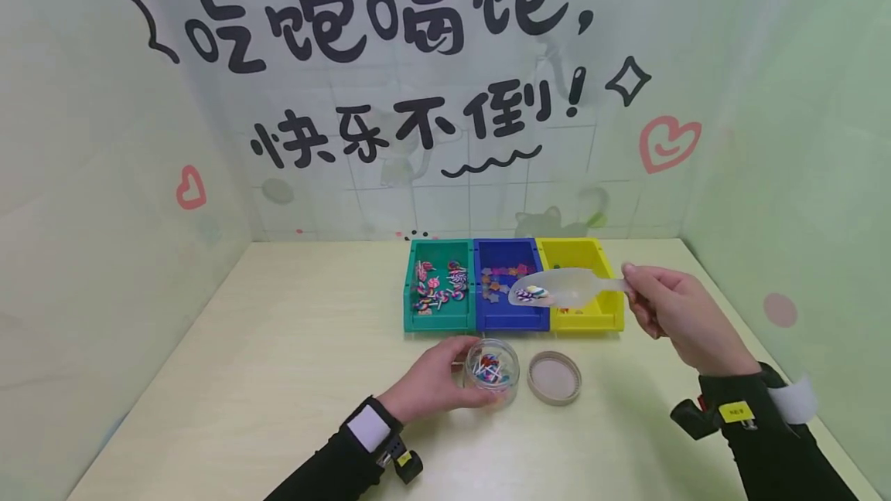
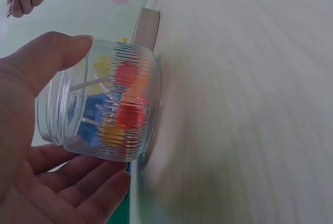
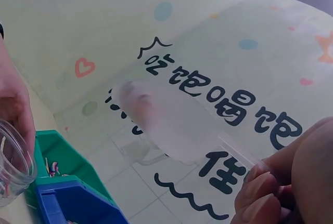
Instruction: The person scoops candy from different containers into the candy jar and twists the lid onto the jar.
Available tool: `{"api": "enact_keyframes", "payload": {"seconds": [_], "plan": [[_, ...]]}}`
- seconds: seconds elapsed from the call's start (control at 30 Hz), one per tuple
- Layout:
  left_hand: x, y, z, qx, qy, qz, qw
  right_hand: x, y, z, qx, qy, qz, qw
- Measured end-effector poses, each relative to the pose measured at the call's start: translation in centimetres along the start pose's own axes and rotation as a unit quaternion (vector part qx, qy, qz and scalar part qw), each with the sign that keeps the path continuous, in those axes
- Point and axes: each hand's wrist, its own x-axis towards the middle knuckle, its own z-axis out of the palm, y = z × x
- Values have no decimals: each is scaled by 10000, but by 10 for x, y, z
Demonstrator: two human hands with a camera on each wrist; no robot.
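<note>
My left hand (image 1: 435,383) grips a small clear glass jar (image 2: 106,102) round its side, thumb on one side and fingers on the other. Inside the jar lie several colourful lollipop-shaped pieces with white sticks. With thumb and fingers, my right hand (image 1: 671,317) pinches the thin handle of a translucent white scoop (image 1: 567,284). A few striped and coloured pieces (image 1: 532,294) sit in the scoop's bowl, which overlaps the blue and yellow trays in the head view. From below, in the right wrist view, those pieces show only as blurred patches through the scoop.
Behind the jar stand a green tray (image 1: 440,323) with lollipop pieces, a blue tray (image 1: 513,322) with star-shaped pieces and a yellow tray (image 1: 588,322) partly hidden by the scoop. A round lid (image 1: 554,379) lies right of the jar. Printed walls (image 1: 445,207) enclose the table (image 1: 299,315).
</note>
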Motion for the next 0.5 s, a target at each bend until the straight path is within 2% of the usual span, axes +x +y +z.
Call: {"api": "enact_keyframes", "payload": {"seconds": [0.5], "plan": [[1, 2, 0, -16, -105, -227, 9997, 0, -2, 9, -907, -536, 45, 9944]]}}
